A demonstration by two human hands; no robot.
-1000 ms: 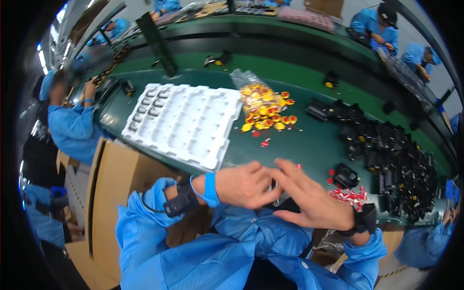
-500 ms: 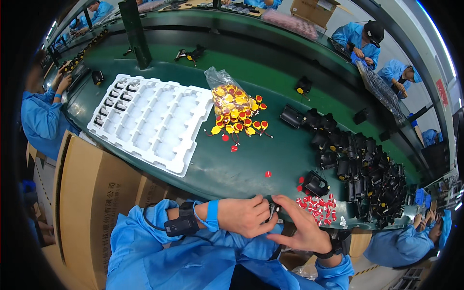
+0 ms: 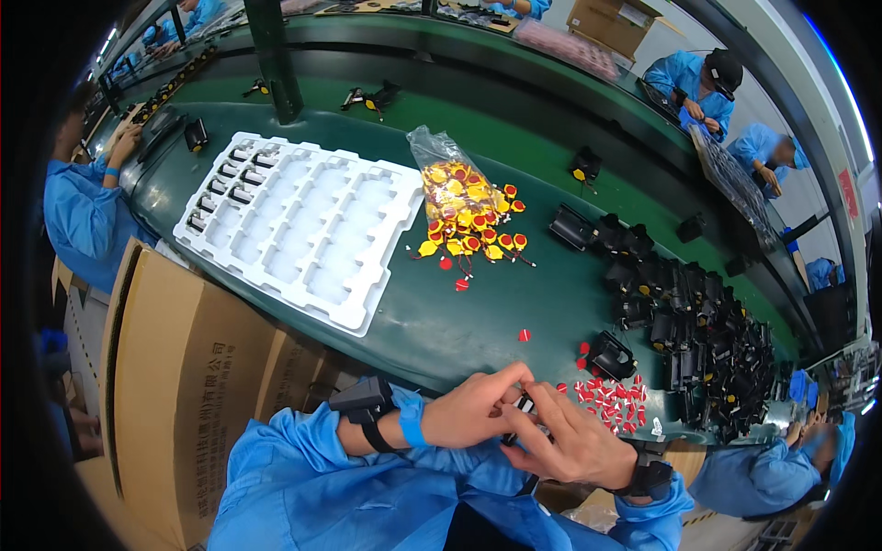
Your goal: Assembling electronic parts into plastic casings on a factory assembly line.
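Close to the bench's near edge my hands meet around a small black part with white or silver bits (image 3: pixel 524 404), mostly covered by fingers. My left hand (image 3: pixel 467 410) grips it from the left, its fingers bent. From the right, the thumb and fingers of my right hand (image 3: pixel 577 443) close on the same part. Just beyond my right hand lie many red discs with white marks (image 3: pixel 611 404) and a black plastic housing (image 3: pixel 611 356). One red disc (image 3: pixel 525 335) sits apart, farther left.
A white moulded tray (image 3: pixel 354 314) holds several black-and-silver parts at its far left. Beside it, a clear bag (image 3: pixel 455 184) spills yellow pieces with red discs and wires (image 3: pixel 470 241). Black housings (image 3: pixel 707 331) pile up at right. A cardboard box (image 3: pixel 175 367) stands at left; co-workers sit around.
My right hand's spread thumb and fingers have closed in on the part. My left wrist has turned, bringing the strapped black device on top. The whole view has shifted slightly.
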